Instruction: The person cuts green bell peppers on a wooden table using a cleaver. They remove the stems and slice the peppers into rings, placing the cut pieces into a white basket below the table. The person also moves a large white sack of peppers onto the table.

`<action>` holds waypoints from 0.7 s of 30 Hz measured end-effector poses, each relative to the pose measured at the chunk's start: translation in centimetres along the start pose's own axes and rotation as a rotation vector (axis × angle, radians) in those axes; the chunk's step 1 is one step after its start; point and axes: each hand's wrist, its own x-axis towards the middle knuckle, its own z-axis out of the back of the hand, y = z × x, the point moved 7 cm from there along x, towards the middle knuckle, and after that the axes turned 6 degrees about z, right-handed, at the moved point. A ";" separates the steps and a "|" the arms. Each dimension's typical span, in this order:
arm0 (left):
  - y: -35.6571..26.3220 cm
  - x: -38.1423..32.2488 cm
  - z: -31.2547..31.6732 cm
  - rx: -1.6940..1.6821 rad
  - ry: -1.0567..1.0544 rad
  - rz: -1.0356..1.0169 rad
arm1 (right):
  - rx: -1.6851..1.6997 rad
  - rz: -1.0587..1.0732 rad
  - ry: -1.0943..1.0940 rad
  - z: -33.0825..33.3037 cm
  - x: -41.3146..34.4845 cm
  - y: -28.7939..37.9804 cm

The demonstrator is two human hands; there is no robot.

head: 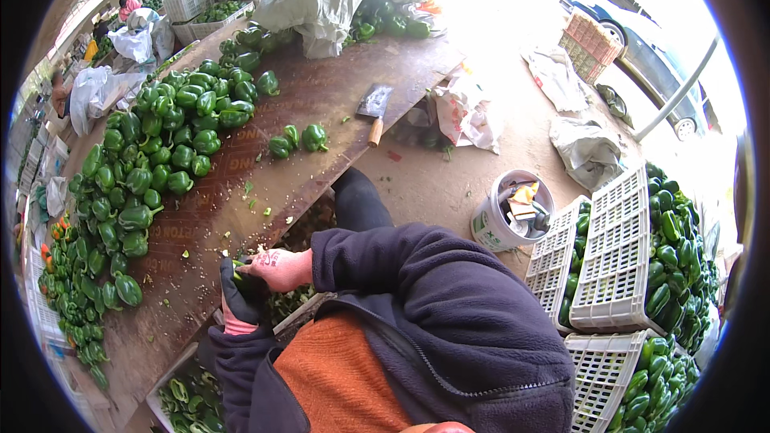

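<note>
Both my hands wear pink gloves with dark palms and meet over the front edge of the table. My left hand is shut around a green bell pepper, of which only a small strip shows. From the right, my right hand closes its bent fingers on the same pepper; whether it also holds a small blade is hidden. Pale seed bits lie by the fingertips. Under the hands stands a container with green and pale pepper scraps. Three loose green peppers sit farther up the table.
Many green peppers are heaped along the left of the brown table. A cleaver lies at its edge, handle overhanging. On my right stand a white bucket and crates of peppers. A crate of cut peppers is at lower left.
</note>
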 end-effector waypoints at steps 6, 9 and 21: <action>1.3 -0.6 -0.4 0.106 0.043 -0.060 | 0.347 -0.067 -0.011 -2.8 0.3 -0.6; 1.3 -0.5 0.4 0.049 0.004 -0.008 | 0.137 -0.107 -0.042 -2.2 0.1 0.0; 0.6 0.3 4.1 -0.058 -0.109 -0.050 | 0.143 -0.027 -0.297 -2.0 0.1 -0.3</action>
